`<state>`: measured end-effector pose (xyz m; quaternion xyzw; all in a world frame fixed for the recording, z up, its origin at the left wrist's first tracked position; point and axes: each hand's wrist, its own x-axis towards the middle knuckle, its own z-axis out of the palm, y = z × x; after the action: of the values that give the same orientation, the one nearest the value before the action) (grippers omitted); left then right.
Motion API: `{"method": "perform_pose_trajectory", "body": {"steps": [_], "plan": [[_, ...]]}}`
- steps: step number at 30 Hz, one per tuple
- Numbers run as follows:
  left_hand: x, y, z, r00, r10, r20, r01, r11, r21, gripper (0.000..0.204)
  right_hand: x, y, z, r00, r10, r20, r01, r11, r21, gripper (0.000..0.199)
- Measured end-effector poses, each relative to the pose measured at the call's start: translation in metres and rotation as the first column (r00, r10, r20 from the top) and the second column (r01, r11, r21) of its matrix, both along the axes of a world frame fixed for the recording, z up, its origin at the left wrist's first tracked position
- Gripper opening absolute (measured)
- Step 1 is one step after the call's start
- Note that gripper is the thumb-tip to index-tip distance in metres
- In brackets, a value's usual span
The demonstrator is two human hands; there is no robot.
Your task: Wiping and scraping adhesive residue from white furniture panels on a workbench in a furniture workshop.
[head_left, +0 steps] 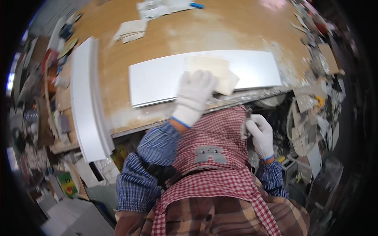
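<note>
A long white panel (157, 80) lies across the near part of the wooden table, seemingly one of a thin stack. On its middle rests a folded cream cloth or paper sheet (214, 70), with a corner hanging over the panel's near edge. My left hand (195, 92), in a white glove, lies on the panel with its fingers stretched out flat against the left side of the cream piece. Beside the red-checked apron, below the table edge, my right hand (260, 133) has its gloved fingers curled together. Whatever they pinch is too small and blurred to name.
More long white panels (84, 102) are stacked at the table's left side, overhanging its near edge. Cream cloths (132, 30) and a small blue object (197, 5) lie at the far side. Clutter crowds both sides, including a round container of scraps (301, 133) at right.
</note>
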<state>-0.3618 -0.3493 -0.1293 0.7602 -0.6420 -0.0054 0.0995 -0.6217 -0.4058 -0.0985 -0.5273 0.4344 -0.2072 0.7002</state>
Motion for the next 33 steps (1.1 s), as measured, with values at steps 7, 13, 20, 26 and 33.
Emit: {"method": "perform_pose_trajectory", "body": {"steps": [7, 13, 20, 26, 33], "plan": [[0.084, 0.072, -0.012, 0.966, 0.012, -0.257, -0.134, 0.877, -0.461, 0.032, 0.021, -0.027, 0.010, 0.998, -0.012, -0.061, 0.007, 0.996, -0.091, 0.014], [0.073, 0.051, 0.023, 0.990, -0.137, -0.029, 0.126, 0.963, -0.237, 0.066, 0.039, -0.040, 0.004, 1.000, -0.011, -0.025, 0.005, 0.980, -0.200, 0.016], [0.070, 0.035, -0.009, 0.703, -0.065, -0.708, -0.127, 0.968, -0.215, 0.034, 0.046, -0.036, 0.006, 0.992, -0.011, -0.125, -0.017, 0.975, -0.224, 0.014], [0.205, 0.117, 0.007, 0.342, 0.331, -0.879, -0.886, 0.425, -0.184, 0.039, 0.067, -0.080, -0.001, 0.987, -0.085, -0.136, 0.043, 0.956, -0.289, 0.018], [0.198, 0.153, 0.008, 0.788, 0.556, -0.263, -0.586, 0.809, -0.048, 0.039, 0.141, -0.068, -0.001, 0.877, 0.274, -0.395, -0.461, 0.244, -0.853, 0.016]]}}
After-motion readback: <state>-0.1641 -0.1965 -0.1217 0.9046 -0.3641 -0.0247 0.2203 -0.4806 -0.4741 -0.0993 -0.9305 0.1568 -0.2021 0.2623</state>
